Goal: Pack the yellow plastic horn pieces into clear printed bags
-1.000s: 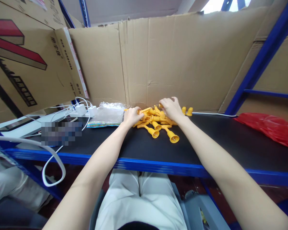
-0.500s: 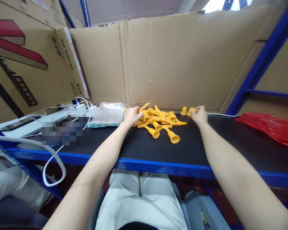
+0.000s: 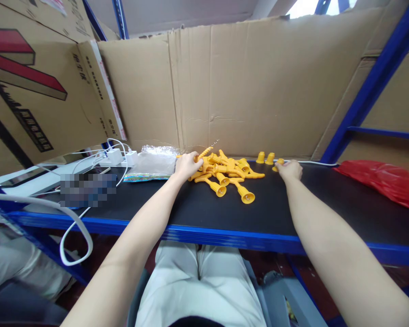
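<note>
My right hand point(image 3: 290, 171) is closed with its fingertips on a small yellow cup-shaped plastic piece point(image 3: 278, 165), at the right end of a short row on the black shelf top. Two like pieces stand upright to its left, a nearer yellow cup point(image 3: 269, 158) and a farther yellow cup point(image 3: 260, 157). At the left edge of a heap of yellow plastic parts point(image 3: 230, 167), my left hand point(image 3: 188, 166) is closed around a yellow spiral-ridged piece point(image 3: 205, 152) that juts up past its fingers. Several heap parts have flared, bell-like ends.
A clear plastic bag point(image 3: 153, 163) lies left of my left hand, beside white chargers and cables point(image 3: 117, 156). A red plastic bag point(image 3: 381, 181) rests at the right. Cardboard point(image 3: 259, 91) walls the back; a blue rail point(image 3: 225, 238) edges the front.
My right hand has moved slightly right. A second yellow cup, between the first one and my hand, now shows in full, with a third at my fingertips. My left hand stays put.
</note>
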`<state>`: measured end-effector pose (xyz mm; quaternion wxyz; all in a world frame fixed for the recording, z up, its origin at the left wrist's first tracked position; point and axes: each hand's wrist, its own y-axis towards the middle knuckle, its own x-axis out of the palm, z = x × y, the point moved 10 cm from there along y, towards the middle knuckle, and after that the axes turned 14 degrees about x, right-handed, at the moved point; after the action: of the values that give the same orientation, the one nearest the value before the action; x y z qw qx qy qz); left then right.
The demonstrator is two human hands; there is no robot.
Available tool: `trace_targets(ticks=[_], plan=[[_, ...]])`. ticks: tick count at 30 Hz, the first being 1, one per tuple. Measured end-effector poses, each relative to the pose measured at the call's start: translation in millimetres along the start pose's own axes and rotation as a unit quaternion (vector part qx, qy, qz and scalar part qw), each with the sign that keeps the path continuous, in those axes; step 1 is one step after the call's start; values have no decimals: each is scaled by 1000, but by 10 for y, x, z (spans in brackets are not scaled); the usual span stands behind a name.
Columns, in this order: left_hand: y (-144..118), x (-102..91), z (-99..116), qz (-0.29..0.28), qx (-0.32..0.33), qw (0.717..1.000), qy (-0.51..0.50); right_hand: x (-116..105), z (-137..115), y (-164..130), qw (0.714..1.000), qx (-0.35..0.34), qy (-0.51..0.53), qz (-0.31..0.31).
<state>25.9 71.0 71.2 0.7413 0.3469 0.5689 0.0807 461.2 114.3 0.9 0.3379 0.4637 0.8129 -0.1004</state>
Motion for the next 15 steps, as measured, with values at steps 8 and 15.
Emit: trace_targets(ticks=[8, 15], plan=[[-9, -1, 4, -6, -8, 1000, -3, 199, -94, 11, 997, -45, -19, -66], [-5, -4, -10, 6, -8, 1000, -3, 304, -82, 2, 991, -47, -88, -90]])
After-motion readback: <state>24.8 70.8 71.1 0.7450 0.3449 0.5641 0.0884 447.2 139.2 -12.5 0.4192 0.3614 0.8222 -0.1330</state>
